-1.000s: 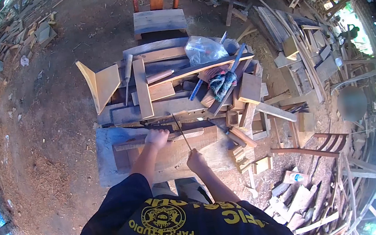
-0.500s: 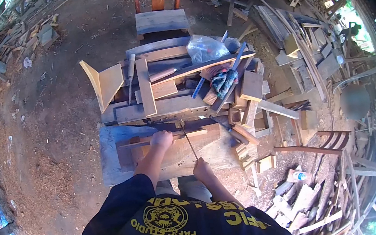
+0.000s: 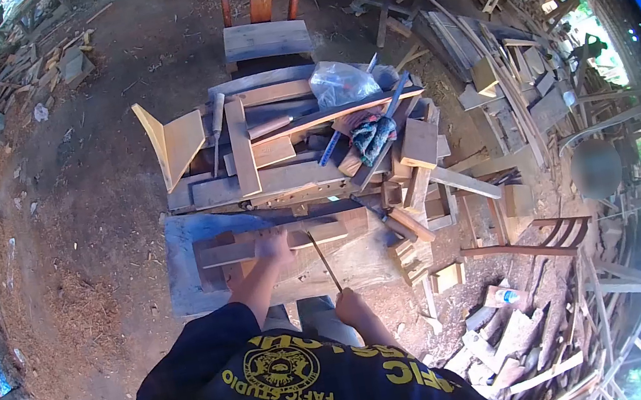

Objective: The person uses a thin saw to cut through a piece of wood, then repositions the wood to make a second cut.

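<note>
My left hand (image 3: 274, 245) is closed on a wooden strip (image 3: 229, 253) that lies across a wide board on the workbench (image 3: 187, 294). In my right hand (image 3: 349, 306), closed near the bench's front edge, is the lower end of a thin rod-like tool (image 3: 322, 261). The tool slants up and left, its far end near the right part of the strip. Beyond the strip lie stacked planks (image 3: 295, 176), a chisel-like tool (image 3: 216, 124), a clear plastic bag (image 3: 341, 83) and a patterned cloth (image 3: 375, 140).
An angled wooden piece (image 3: 176, 148) stands at the back left of the bench. Wood blocks (image 3: 409, 261) sit at its right end. A chair-like wooden frame (image 3: 532, 247), a bottle (image 3: 508, 296) and scrap wood (image 3: 519, 345) lie on the right. Shavings cover the ground at left.
My left hand and the wooden strip have come nearer to me. The tool's far end is lower, and my right hand has moved slightly down. The whole view has shifted slightly.
</note>
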Demonstrator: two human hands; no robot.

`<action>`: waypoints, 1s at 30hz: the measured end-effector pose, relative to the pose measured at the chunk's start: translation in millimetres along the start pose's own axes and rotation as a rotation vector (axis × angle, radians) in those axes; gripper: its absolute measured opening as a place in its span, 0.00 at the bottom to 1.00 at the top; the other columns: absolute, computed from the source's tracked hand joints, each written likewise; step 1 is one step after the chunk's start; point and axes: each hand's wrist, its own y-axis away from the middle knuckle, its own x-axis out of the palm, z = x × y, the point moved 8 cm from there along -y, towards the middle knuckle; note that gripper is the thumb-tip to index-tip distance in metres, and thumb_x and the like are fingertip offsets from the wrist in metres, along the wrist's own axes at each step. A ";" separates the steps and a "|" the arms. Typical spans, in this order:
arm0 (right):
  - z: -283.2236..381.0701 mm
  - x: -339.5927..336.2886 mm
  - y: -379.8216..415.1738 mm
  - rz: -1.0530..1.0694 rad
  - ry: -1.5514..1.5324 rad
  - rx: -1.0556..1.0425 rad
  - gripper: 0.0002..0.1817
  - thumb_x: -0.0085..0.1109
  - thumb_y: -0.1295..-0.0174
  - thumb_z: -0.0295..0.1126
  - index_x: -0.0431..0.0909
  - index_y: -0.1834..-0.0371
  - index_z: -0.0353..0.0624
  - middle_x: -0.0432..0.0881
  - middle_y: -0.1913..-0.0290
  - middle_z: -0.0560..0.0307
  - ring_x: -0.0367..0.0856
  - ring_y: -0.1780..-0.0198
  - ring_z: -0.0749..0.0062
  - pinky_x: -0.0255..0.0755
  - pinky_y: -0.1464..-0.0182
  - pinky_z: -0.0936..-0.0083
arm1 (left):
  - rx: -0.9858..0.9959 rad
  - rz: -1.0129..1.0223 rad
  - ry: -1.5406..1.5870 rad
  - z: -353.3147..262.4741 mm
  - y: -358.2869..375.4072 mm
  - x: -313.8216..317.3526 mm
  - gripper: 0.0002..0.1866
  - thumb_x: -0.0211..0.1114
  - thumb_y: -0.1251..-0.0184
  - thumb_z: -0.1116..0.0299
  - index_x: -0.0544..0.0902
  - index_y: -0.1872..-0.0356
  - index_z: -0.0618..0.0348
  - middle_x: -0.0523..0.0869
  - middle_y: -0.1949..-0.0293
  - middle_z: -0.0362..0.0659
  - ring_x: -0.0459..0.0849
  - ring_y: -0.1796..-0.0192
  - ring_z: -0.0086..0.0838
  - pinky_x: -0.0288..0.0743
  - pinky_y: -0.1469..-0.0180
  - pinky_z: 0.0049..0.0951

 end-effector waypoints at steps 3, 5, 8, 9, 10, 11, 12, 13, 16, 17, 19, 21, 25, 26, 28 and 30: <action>-37.6 20.2 -4.5 -0.047 -0.103 0.257 0.17 0.42 0.32 0.38 0.71 0.57 0.31 0.78 0.61 0.23 0.79 0.56 0.31 0.73 0.53 0.46 | 0.045 -0.192 -0.016 2.0 -2.0 0.7 0.32 0.68 0.53 0.49 0.77 0.48 0.58 0.82 0.51 0.51 0.81 0.47 0.43 0.71 0.42 0.44; -26.6 21.0 -4.0 -0.038 0.032 0.097 0.17 0.43 0.33 0.38 0.70 0.57 0.32 0.78 0.61 0.23 0.79 0.56 0.31 0.73 0.53 0.45 | 0.042 -0.232 0.017 -0.8 -0.3 0.2 0.31 0.69 0.55 0.51 0.78 0.50 0.57 0.83 0.53 0.51 0.82 0.50 0.44 0.74 0.47 0.45; -28.6 27.1 -13.7 -0.097 -0.113 0.275 0.17 0.43 0.33 0.37 0.69 0.56 0.31 0.78 0.63 0.23 0.79 0.57 0.30 0.73 0.55 0.44 | 0.012 -0.055 0.035 0.9 -5.5 -2.5 0.30 0.69 0.55 0.51 0.78 0.51 0.57 0.83 0.53 0.51 0.82 0.50 0.43 0.74 0.48 0.45; -30.6 34.6 -21.6 -0.097 -0.115 0.274 0.17 0.43 0.33 0.37 0.69 0.56 0.31 0.78 0.63 0.23 0.79 0.57 0.30 0.73 0.55 0.44 | 0.011 0.000 0.015 -2.2 -3.4 -6.6 0.31 0.69 0.54 0.51 0.77 0.49 0.57 0.82 0.51 0.50 0.81 0.48 0.43 0.73 0.46 0.45; -29.1 40.4 -34.0 -0.123 -0.116 0.197 0.16 0.43 0.33 0.37 0.68 0.56 0.31 0.79 0.64 0.23 0.79 0.58 0.30 0.74 0.57 0.43 | 0.008 0.056 -0.004 -2.7 -2.2 -5.3 0.32 0.70 0.53 0.50 0.76 0.46 0.56 0.81 0.48 0.50 0.80 0.45 0.42 0.72 0.44 0.46; -28.5 47.1 -42.0 -0.148 -0.118 0.121 0.15 0.43 0.33 0.36 0.68 0.56 0.31 0.79 0.65 0.24 0.80 0.59 0.30 0.74 0.58 0.43 | 0.005 0.056 -0.006 -0.5 -3.1 -2.6 0.32 0.70 0.53 0.50 0.76 0.46 0.56 0.81 0.48 0.50 0.80 0.45 0.42 0.72 0.44 0.46; -24.8 48.2 -46.9 -0.146 -0.119 0.118 0.15 0.43 0.33 0.36 0.68 0.56 0.31 0.79 0.65 0.24 0.80 0.59 0.30 0.74 0.58 0.43 | 0.043 0.029 -0.018 0.0 -6.9 2.7 0.31 0.70 0.53 0.50 0.77 0.48 0.56 0.82 0.49 0.49 0.80 0.45 0.42 0.72 0.45 0.46; -19.1 43.1 -55.8 -0.167 -0.114 0.126 0.15 0.43 0.34 0.35 0.68 0.57 0.31 0.79 0.66 0.24 0.80 0.61 0.30 0.74 0.60 0.43 | 0.082 0.003 -0.031 -1.3 -7.2 2.8 0.30 0.70 0.53 0.50 0.77 0.49 0.56 0.83 0.50 0.49 0.81 0.46 0.42 0.72 0.45 0.47; -11.5 32.1 -78.7 -0.186 -0.094 0.139 0.13 0.43 0.35 0.32 0.67 0.56 0.31 0.80 0.65 0.26 0.81 0.61 0.33 0.76 0.59 0.45 | 0.083 0.053 -0.014 -0.1 -7.9 1.2 0.29 0.70 0.53 0.51 0.78 0.51 0.56 0.84 0.52 0.48 0.82 0.48 0.40 0.74 0.46 0.44; -11.5 31.2 -85.3 -0.186 -0.076 0.143 0.12 0.43 0.36 0.30 0.67 0.56 0.31 0.80 0.63 0.27 0.82 0.60 0.35 0.77 0.58 0.48 | 0.081 0.055 -0.016 -0.1 -7.5 -3.6 0.29 0.70 0.53 0.51 0.78 0.51 0.56 0.84 0.52 0.48 0.82 0.48 0.40 0.74 0.46 0.44; -10.2 30.5 -96.5 -0.200 -0.054 0.116 0.12 0.43 0.36 0.29 0.67 0.56 0.31 0.80 0.63 0.26 0.82 0.59 0.35 0.78 0.58 0.49 | 0.097 0.135 0.005 -0.8 -6.7 -7.7 0.28 0.69 0.53 0.54 0.78 0.50 0.56 0.84 0.53 0.49 0.83 0.49 0.39 0.76 0.47 0.40; -5.3 26.1 -101.1 -0.198 -0.027 0.082 0.12 0.44 0.36 0.29 0.66 0.57 0.29 0.80 0.64 0.26 0.82 0.59 0.35 0.78 0.58 0.49 | 0.117 0.148 -0.011 -0.2 -9.5 -10.4 0.28 0.69 0.53 0.54 0.78 0.51 0.56 0.85 0.53 0.49 0.84 0.49 0.38 0.77 0.48 0.38; -5.5 22.6 -90.9 -0.188 -0.061 0.131 0.11 0.44 0.37 0.28 0.67 0.58 0.29 0.80 0.64 0.27 0.82 0.60 0.35 0.78 0.58 0.50 | 0.162 0.167 0.005 -2.8 -11.3 -13.3 0.26 0.67 0.54 0.53 0.81 0.54 0.56 0.85 0.54 0.49 0.84 0.51 0.38 0.78 0.49 0.37; -6.0 25.0 -83.4 -0.190 -0.069 0.121 0.12 0.43 0.36 0.31 0.68 0.57 0.31 0.80 0.64 0.26 0.81 0.59 0.33 0.76 0.58 0.48 | 0.159 0.166 0.005 -2.7 -11.4 -15.9 0.26 0.67 0.54 0.53 0.81 0.54 0.56 0.85 0.54 0.49 0.84 0.51 0.38 0.78 0.49 0.37; -12.0 32.0 -68.1 -0.190 -0.077 0.105 0.13 0.43 0.34 0.34 0.68 0.57 0.32 0.79 0.64 0.25 0.80 0.59 0.31 0.74 0.57 0.45 | 0.140 0.204 0.031 0.0 -12.1 -17.2 0.26 0.67 0.56 0.51 0.82 0.56 0.56 0.86 0.56 0.49 0.84 0.51 0.39 0.78 0.49 0.37; -22.1 39.6 -52.2 -0.142 -0.102 0.115 0.14 0.42 0.33 0.35 0.70 0.58 0.33 0.79 0.63 0.25 0.80 0.59 0.31 0.74 0.57 0.45 | 0.157 0.209 0.017 2.0 -14.8 -16.5 0.26 0.66 0.56 0.51 0.82 0.56 0.56 0.86 0.56 0.49 0.84 0.52 0.39 0.78 0.49 0.38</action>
